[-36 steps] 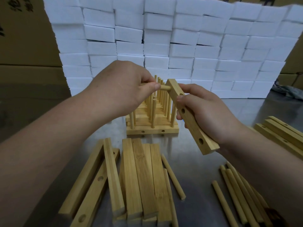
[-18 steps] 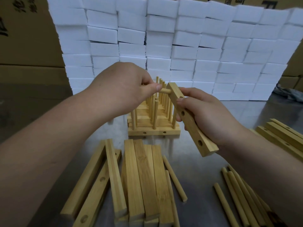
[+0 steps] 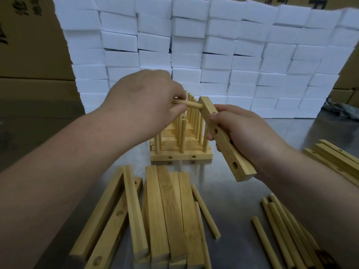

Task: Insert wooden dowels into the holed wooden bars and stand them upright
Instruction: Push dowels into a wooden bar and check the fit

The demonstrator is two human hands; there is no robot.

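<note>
The steel tabletop (image 3: 239,206) bears a row of doweled bars (image 3: 180,156), standing just beyond the gap between the left hand (image 3: 141,105) and the right hand (image 3: 246,133). Nearer than the left hand lies a loose heap of holed bars (image 3: 167,210), with a single dowel (image 3: 206,212) just beside it. Loose dowels (image 3: 281,230) lie bunched beside the right forearm. More bars (image 3: 334,160) lie right of the right hand. White foam blocks (image 3: 213,55) are stacked far behind, with a grey cloth (image 3: 342,111) at their right end.

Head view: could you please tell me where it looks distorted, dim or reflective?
In the head view the wide lens bows the foam wall at its sides; the corners fall dim and soft; the bar and dowel at centre are sharp; the steel table faintly mirrors the rack.
</note>
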